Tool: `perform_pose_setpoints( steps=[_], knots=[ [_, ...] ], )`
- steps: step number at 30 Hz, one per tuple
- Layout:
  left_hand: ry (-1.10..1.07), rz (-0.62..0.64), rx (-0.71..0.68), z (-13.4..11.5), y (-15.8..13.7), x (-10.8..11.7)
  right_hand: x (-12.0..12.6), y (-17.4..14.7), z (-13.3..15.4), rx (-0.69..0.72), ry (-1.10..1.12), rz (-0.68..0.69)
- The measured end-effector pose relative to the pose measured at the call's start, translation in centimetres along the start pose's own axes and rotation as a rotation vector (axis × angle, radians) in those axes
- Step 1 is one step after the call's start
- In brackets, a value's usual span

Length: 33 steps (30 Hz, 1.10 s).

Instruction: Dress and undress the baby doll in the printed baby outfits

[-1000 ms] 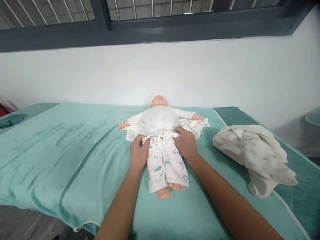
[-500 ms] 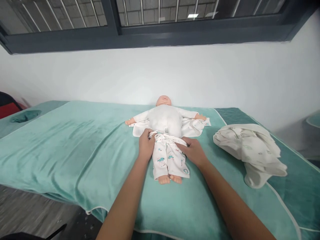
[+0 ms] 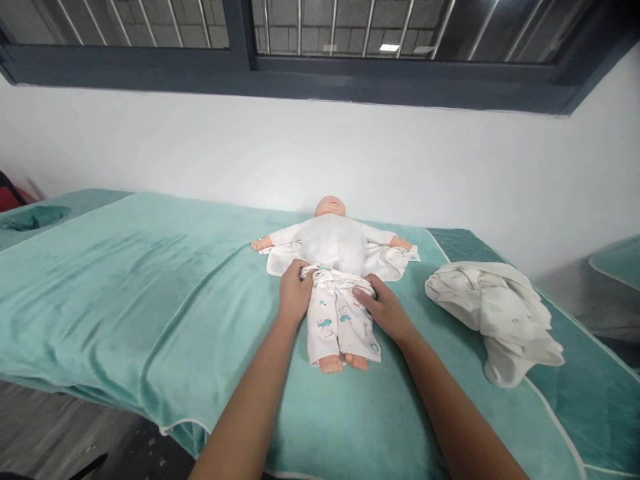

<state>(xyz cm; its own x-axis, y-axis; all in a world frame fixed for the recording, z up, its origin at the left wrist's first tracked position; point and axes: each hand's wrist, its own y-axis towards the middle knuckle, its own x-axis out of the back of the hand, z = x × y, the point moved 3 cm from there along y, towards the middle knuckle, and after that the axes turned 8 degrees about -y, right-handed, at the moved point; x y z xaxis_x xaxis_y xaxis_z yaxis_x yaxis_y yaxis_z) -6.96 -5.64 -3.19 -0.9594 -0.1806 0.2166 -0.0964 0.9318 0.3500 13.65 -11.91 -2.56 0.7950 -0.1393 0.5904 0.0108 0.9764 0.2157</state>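
A baby doll [image 3: 334, 237] lies on its back with its arms spread and its feet toward me. It has a white long-sleeved body, and printed baby pants [image 3: 325, 323] cover its legs up to the hips. My left hand [image 3: 296, 290] grips the waistband at one side, its thumb on top. On the opposite side my right hand [image 3: 383, 305] pinches the waistband between thumb and fingers. A tied drawstring shows at the middle of the waist. Beneath the doll's arms and back, an open printed garment [image 3: 393, 261] is spread out.
A crumpled white printed cloth [image 3: 495, 313] lies to the right of the doll. Green velvety covers [image 3: 115, 293] are spread over the bed, which meets a white wall [image 3: 200, 147]. Above runs a dark window frame [image 3: 400, 83] with bars behind the glass.
The camera view has tilted and shifted slightly. My right thumb has moved a little on the waistband; both hands keep hold of the pants.
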Motion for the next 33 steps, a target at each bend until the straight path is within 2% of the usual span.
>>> perform_pose_setpoints(
  steps=[13,23,33],
  knots=[
    [-0.016,-0.034,0.049,-0.2,0.2,-0.1,-0.1,0.0,-0.1,-0.014,0.075,0.101],
    [-0.028,-0.059,0.048,-0.3,0.3,-0.2,0.0,0.5,0.3,0.008,0.018,0.036],
    [-0.046,-0.060,0.044,-0.2,0.3,-0.2,-0.2,1.2,0.1,0.145,-0.003,-0.021]
  ],
)
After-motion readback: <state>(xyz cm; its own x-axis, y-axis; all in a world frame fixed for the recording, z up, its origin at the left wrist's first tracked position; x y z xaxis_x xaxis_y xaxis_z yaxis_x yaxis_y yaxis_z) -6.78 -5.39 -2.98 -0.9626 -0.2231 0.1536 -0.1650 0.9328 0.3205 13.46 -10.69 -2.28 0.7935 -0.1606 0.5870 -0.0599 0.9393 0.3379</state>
